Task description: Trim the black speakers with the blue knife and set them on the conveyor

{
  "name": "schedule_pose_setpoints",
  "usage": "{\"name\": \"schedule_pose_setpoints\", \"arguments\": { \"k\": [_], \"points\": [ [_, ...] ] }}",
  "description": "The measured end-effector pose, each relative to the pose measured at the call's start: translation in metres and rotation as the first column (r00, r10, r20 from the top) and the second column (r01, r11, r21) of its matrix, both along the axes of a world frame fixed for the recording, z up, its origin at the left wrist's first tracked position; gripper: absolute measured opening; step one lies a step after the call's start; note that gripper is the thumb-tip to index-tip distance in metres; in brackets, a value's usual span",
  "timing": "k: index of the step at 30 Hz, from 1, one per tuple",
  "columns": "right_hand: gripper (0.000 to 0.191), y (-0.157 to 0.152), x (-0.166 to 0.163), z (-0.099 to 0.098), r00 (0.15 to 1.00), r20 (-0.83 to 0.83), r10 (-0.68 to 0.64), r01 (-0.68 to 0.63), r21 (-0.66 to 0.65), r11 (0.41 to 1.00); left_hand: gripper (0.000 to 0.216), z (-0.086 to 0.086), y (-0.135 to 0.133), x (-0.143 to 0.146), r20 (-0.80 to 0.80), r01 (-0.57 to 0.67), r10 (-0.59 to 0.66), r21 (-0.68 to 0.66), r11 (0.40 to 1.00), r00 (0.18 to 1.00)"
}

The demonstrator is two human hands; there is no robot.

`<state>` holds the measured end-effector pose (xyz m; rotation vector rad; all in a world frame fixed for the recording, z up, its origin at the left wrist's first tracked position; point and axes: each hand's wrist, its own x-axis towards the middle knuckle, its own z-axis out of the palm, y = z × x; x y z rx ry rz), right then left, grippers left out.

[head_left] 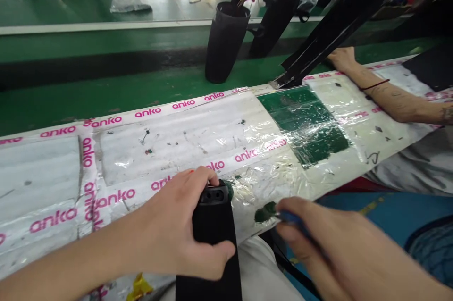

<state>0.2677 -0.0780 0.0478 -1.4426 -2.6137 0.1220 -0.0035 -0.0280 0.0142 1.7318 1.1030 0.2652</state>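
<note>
My left hand is wrapped around the upper end of a long black rectangular part, thumb on its near face and fingers over the far side. Two round holes show in the small end cap of this part; its lower end runs out of the picture. My right hand is closed around a tool with a blue handle, held to the right of the black part and apart from it. The tool's tip points left and is too blurred to make out, so its kind is unclear.
A taped white work surface lies ahead, with a green patch. Beyond it, a black cup-like holder stands on the green conveyor. A slanted black bar crosses the right. A co-worker's arm rests at right.
</note>
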Motion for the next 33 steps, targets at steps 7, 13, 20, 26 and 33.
{"name": "schedule_pose_setpoints", "arguments": {
  "k": [7, 13, 20, 26, 33],
  "points": [
    [0.023, 0.000, -0.025, -0.040, 0.992, 0.028, 0.126, -0.128, 0.097, 0.987, 0.054, -0.016, 0.008, -0.006, 0.275, 0.123, -0.145, 0.096, 0.988, 0.950],
    [0.023, 0.006, -0.019, -0.042, 0.987, 0.045, 0.154, -0.157, 0.072, 0.985, 0.051, -0.030, 0.010, -0.005, 0.367, 0.142, -0.188, 0.150, 0.978, 0.911],
    [0.021, 0.009, -0.021, -0.042, 0.983, 0.025, 0.181, -0.181, 0.025, 0.983, 0.053, -0.037, 0.015, -0.004, 0.414, 0.143, -0.196, 0.156, 0.977, 0.889],
    [0.031, 0.011, -0.021, -0.041, 0.978, 0.052, 0.204, -0.203, -0.025, 0.979, 0.056, -0.036, 0.016, -0.004, 0.427, 0.144, -0.168, 0.088, 0.986, 0.889],
    [0.040, 0.014, -0.026, -0.045, 0.979, 0.129, 0.157, -0.174, 0.127, 0.977, 0.047, -0.030, 0.016, -0.006, 0.389, 0.197, -0.158, -0.061, 0.978, 0.907]
  ]
}}
